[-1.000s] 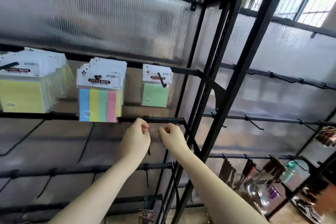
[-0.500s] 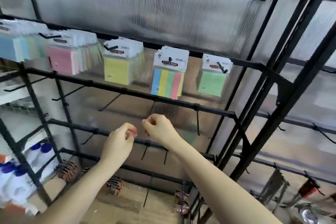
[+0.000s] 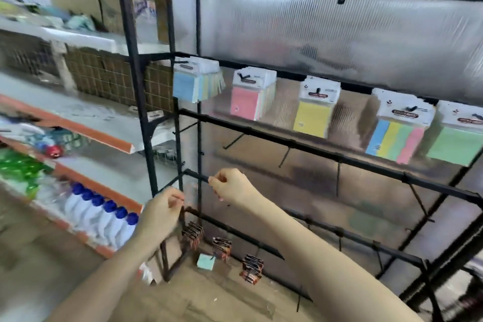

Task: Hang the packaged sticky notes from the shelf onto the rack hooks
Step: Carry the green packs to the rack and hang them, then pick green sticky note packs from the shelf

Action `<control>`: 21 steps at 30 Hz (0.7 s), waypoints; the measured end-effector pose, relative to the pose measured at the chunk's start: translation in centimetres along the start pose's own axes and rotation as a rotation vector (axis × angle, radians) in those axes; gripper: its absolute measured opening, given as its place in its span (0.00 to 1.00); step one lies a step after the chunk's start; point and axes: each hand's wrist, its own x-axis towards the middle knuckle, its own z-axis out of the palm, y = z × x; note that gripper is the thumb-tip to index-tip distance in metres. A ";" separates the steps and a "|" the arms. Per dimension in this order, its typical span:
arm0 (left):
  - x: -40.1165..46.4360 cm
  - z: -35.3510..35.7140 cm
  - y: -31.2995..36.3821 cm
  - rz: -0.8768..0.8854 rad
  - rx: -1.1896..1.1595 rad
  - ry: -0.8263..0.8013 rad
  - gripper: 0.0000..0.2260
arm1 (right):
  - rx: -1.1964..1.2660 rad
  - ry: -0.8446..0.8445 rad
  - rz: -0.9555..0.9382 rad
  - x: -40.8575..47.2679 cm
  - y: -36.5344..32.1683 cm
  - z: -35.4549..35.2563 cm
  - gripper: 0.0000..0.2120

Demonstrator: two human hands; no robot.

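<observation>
We are holding both hands up before the black rack (image 3: 326, 150). Our left hand (image 3: 163, 213) and right hand (image 3: 231, 185) are curling their fingers, apparently pinching something thin and clear between them; we cannot tell what. 5 bunches of packaged sticky notes (image 3: 315, 112) are hanging on the top hooks.

Rack (image 3: 313, 150): set at centre and right of the frame.
Sticky note packs (image 3: 315, 110): hung in a row on the rack's upper hooks.
Shelves (image 3: 86, 125): placed left of the rack.
Bottles (image 3: 104, 219): lined on the lower left shelf.
Hands: left hand (image 3: 159, 213) and right hand (image 3: 231, 185) held before the rack's lower left corner.
</observation>
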 end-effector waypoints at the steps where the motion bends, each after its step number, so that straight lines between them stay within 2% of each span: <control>1: 0.2 -2.0 -1.4 -0.005 -0.001 0.021 0.13 | -0.004 -0.017 -0.009 0.8 -1.3 1.7 0.13; 8: 0.8 -14.8 -10.4 -0.075 0.045 0.161 0.17 | -0.083 -0.153 -0.089 6.1 -9.8 12.1 0.17; 11: 1.7 -18.5 -13.7 -0.107 0.163 0.223 0.13 | -0.100 -0.189 -0.128 8.6 -12.7 16.0 0.16; 13: 2.7 -20.3 -15.6 -0.144 0.195 0.238 0.10 | -0.115 -0.218 -0.153 10.4 -14.3 18.3 0.15; 17: 6.0 -22.6 -19.0 -0.256 0.172 0.217 0.10 | -0.131 -0.247 -0.206 15.0 -16.5 22.5 0.16; 21: 10.9 -24.6 -22.0 -0.283 0.156 0.198 0.09 | -0.140 -0.255 -0.259 21.6 -18.7 26.1 0.17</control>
